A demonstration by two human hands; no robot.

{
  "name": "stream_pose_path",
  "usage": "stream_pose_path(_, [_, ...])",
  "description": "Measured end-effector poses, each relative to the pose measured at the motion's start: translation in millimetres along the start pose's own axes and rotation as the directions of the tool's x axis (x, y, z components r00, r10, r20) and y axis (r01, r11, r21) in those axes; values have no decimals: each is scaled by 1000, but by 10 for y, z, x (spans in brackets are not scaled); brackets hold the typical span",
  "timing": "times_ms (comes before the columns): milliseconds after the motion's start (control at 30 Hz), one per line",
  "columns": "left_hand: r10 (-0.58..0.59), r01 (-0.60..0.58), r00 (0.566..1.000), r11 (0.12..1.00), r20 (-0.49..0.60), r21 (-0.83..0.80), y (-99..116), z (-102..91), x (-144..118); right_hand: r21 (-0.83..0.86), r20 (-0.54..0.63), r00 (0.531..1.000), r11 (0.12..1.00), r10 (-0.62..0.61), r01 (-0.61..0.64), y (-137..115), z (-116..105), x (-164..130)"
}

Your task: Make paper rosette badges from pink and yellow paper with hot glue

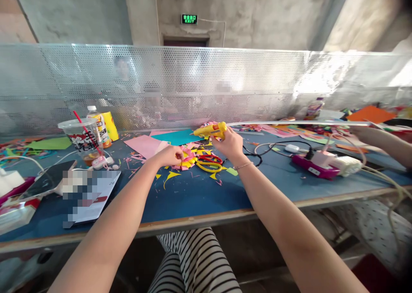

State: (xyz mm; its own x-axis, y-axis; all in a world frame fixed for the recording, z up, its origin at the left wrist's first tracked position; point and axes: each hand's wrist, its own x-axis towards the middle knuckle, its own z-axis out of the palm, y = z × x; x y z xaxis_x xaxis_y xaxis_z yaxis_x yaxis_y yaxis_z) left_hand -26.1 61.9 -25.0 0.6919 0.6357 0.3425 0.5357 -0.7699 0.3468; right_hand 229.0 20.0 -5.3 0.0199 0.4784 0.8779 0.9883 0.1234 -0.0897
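Observation:
My right hand (229, 143) is wrapped round a yellow hot glue gun (210, 131), its nozzle pointing left above the table. Lower and to the left, my left hand (172, 155) is closed at the edge of a pink and yellow fringed paper piece (187, 159); the fingertips are partly hidden. Scissors with red and yellow handles (210, 163) lie just right of that piece. Behind the hands are a teal paper sheet (177, 137) and a pink paper sheet (141, 146). Yellow paper scraps (172, 176) are strewn in front.
To the left stand a plastic cup with a red straw (82, 138) and a bottle (93, 115), near a tablet-like device (106, 190). On the right lies a purple power strip (315, 166) with cables. Another person's arm (383, 140) reaches in there. A perforated metal screen (180, 87) borders the back.

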Motion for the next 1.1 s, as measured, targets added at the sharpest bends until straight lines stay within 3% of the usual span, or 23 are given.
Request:
stream_pose_path(267, [-8,-2,983,998,182,57,92,-19,4,-2,94,994,999,48,-48,-17,4,-8])
stream_pose_path(600, [-39,20,988,992,152,122,149,34,2,13,153,985,997,77,-80,-23,-9,3])
stream_pose_path(767, [-45,8,981,981,188,193,119,77,39,8,168,981,995,93,-96,-26,0,1])
stream_pose_path(1100, [1,-13,991,996,135,87,84,84,22,9,258,946,979,195,-204,70,10,49])
